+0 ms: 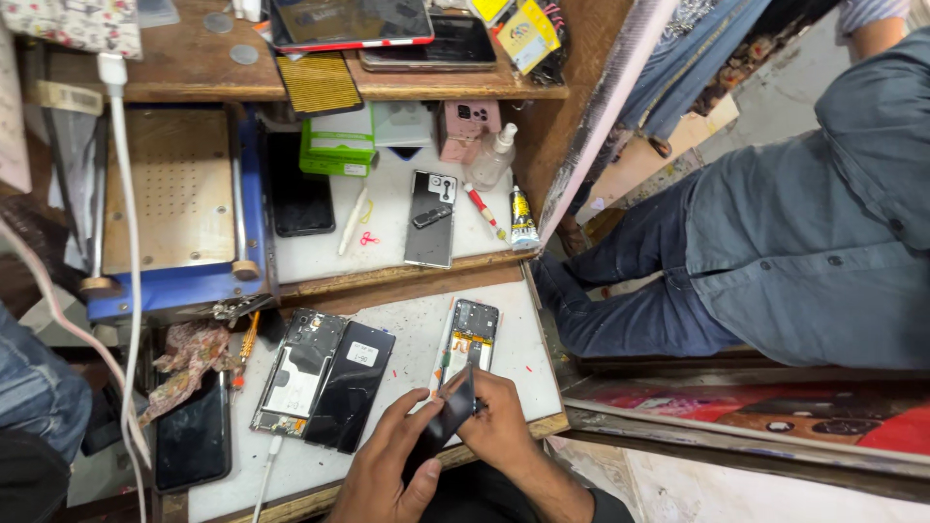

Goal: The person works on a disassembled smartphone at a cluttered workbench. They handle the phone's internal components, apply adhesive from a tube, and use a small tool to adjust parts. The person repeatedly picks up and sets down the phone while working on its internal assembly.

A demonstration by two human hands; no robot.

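My left hand (387, 455) and my right hand (504, 421) both grip a thin dark phone panel (446, 416), held tilted above the white worktop's front edge (417, 339). Just beyond my right hand lies an opened phone body (470, 334) with its circuit board showing. To the left lie another opened phone frame (295, 373) and a black back cover (351, 385) side by side.
On the upper white shelf sit a silver phone back (431, 218), a glue tube (521, 218), a red-tipped tool (481, 208), a spray bottle (494, 155) and a green box (337, 145). A blue heating plate machine (174, 208) stands left. A person in grey shirt and jeans (804, 242) is at right.
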